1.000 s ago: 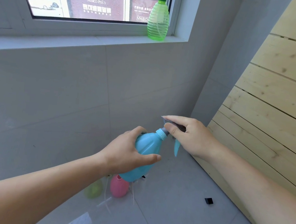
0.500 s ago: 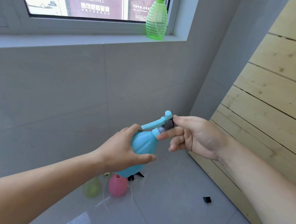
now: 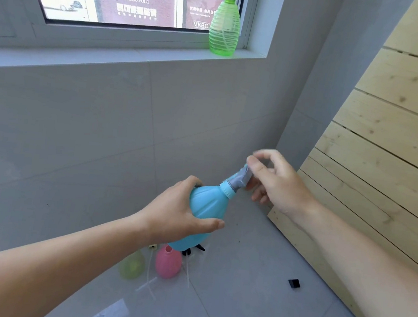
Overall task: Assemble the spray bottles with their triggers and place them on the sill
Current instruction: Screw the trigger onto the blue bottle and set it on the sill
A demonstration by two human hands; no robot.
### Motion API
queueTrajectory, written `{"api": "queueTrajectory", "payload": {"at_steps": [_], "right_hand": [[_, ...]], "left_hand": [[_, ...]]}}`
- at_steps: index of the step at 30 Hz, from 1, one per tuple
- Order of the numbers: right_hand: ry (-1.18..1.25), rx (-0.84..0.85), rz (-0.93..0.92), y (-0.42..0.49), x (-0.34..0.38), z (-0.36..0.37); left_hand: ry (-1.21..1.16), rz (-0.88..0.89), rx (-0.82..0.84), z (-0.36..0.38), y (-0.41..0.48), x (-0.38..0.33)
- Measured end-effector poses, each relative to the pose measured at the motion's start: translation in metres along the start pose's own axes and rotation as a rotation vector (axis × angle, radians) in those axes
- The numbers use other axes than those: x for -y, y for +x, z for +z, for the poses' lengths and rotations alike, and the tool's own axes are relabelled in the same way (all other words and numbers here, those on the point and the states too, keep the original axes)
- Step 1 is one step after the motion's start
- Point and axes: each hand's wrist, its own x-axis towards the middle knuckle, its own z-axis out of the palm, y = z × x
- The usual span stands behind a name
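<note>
A light blue spray bottle (image 3: 205, 209) tilts up to the right in front of me, its round body wrapped by my left hand (image 3: 179, 214). A grey and blue trigger head (image 3: 239, 179) sits on its neck. My right hand (image 3: 277, 182) pinches the top of that trigger between thumb and fingertips; the motion blurs it. On the white window sill (image 3: 110, 57) a green spray bottle (image 3: 224, 29) with its trigger stands upright at the right end. A pink bottle (image 3: 168, 261) and a yellow-green bottle (image 3: 132, 266) without triggers stand on the floor below.
Loose white dip tubes (image 3: 150, 283) and a black trigger part (image 3: 194, 249) lie on the grey floor tiles by the bottles. A small black piece (image 3: 294, 283) lies further right. A pale wooden slat panel (image 3: 380, 174) leans along the right side.
The trigger head has turned on the blue bottle's neck: its lever pointed down, then left, and now it is hidden. My right hand has shifted its hold to the trigger's top.
</note>
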Motion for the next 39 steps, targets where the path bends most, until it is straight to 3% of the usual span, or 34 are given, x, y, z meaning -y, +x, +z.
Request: {"api": "queueTrajectory", "payload": {"at_steps": [4, 9, 11, 16, 18, 25, 33, 39], "right_hand": [[0.016, 0.215, -0.11, -0.002, -0.001, -0.012], [-0.241, 0.066, -0.153, 0.003, -0.001, -0.011], [-0.241, 0.037, -0.13, 0.004, 0.003, -0.009], [-0.115, 0.18, 0.057, 0.002, 0.004, -0.009], [-0.126, 0.233, 0.045, -0.001, 0.002, -0.008], [-0.298, 0.155, -0.021, -0.003, 0.004, 0.002], [-0.231, 0.138, 0.085, 0.005, 0.003, 0.004], [-0.027, 0.097, 0.244, 0.005, -0.003, -0.004]], "left_hand": [[-0.017, -0.025, 0.005, -0.005, 0.001, 0.004], [0.006, -0.003, 0.031, -0.003, 0.0, 0.006], [0.014, 0.01, 0.025, -0.001, 0.001, 0.004], [0.069, 0.053, 0.041, 0.001, 0.001, 0.007], [0.094, 0.056, 0.045, 0.002, 0.002, 0.008], [0.057, 0.043, 0.058, 0.003, 0.005, 0.004], [0.253, 0.157, -0.097, 0.007, 0.007, 0.006], [0.221, 0.157, 0.071, 0.002, 0.01, 0.012]]}}
